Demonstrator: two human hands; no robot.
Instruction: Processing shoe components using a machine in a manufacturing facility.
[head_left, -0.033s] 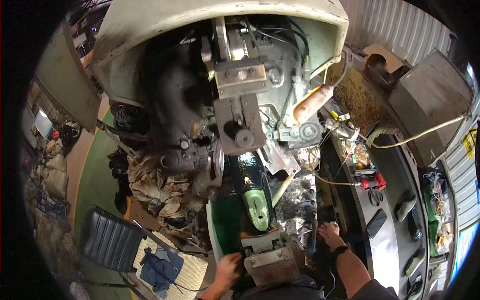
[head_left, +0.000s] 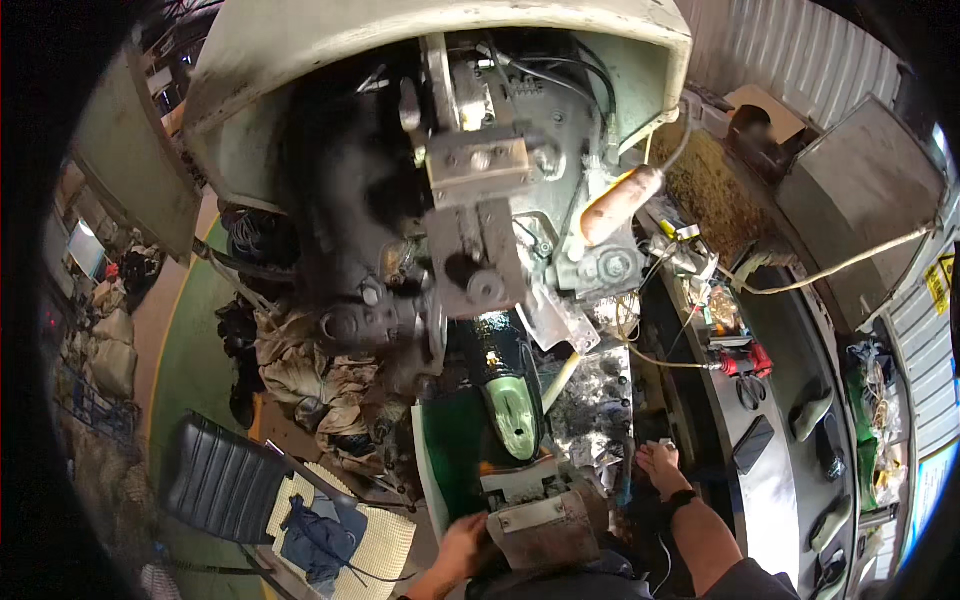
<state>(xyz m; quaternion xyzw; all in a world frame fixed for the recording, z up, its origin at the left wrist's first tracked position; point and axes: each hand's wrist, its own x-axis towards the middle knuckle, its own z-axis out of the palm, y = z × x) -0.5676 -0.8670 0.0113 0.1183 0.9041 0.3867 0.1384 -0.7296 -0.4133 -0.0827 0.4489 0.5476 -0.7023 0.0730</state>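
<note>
Head view looks down into a big, grimy machine, and I see a dark shoe-shaped form with a pale green sole [head_left: 512, 400] seated toe-down in the green bay beneath the machine's head [head_left: 478, 215]. Just below it sits a brown metal block [head_left: 545, 528] with a light plate on top, and that is where my left hand [head_left: 462, 548] is: its fingers are curled against the block's left edge, touching it, though I cannot tell whether they truly grip it or only rest there. My right hand [head_left: 662, 466] lies on the dark counter [head_left: 775, 500] right of the bay, fingers bent around a small pale knob-like thing; it is too small for me to say if they are clenched on it.

I judge this to be the setting-up step: the form is in place and I am steadying the block at its heel while the other hand waits at a control. The next move, as I read it, calls for holding the block square to the form and keeping both hands clear of the head above. A black seat [head_left: 215, 480] and rags [head_left: 315, 375] lie to the left.
</note>
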